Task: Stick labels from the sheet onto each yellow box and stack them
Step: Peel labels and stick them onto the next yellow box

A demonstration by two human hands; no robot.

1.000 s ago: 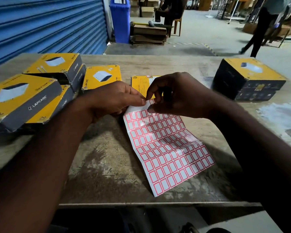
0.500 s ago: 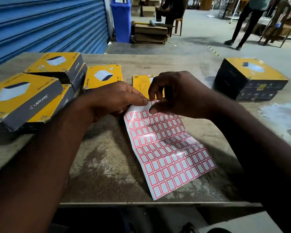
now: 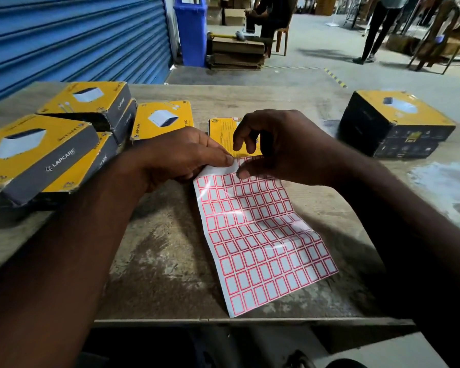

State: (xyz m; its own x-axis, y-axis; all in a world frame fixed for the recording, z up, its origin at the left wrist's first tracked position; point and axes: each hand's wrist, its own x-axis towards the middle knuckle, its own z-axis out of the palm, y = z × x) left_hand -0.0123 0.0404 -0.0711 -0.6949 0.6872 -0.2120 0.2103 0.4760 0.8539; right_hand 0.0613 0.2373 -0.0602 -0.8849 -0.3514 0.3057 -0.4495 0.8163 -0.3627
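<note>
A creased sheet of red-bordered white labels [image 3: 260,240] lies on the wooden table [image 3: 165,261] in front of me. My left hand [image 3: 181,158] pinches the sheet's top left corner. My right hand [image 3: 282,147] has its thumb pressed on the sheet's top edge, forefinger lifted. A yellow box [image 3: 221,131] lies flat just behind both hands, partly hidden. Another yellow box [image 3: 162,118] lies left of it. Further left are several yellow and grey boxes [image 3: 37,152] in loose stacks. On the right stands a stack of two boxes [image 3: 398,123].
A blue roller shutter [image 3: 72,35] closes the left background, with a blue bin [image 3: 190,27] beside it. Cardboard is piled on the floor behind the table. One person sits on a chair and another stands at the far right.
My right forefinger has lifted off the sheet's top edge while the thumb stays down. The sheet and boxes have stayed where they were. The standing person in the background has moved.
</note>
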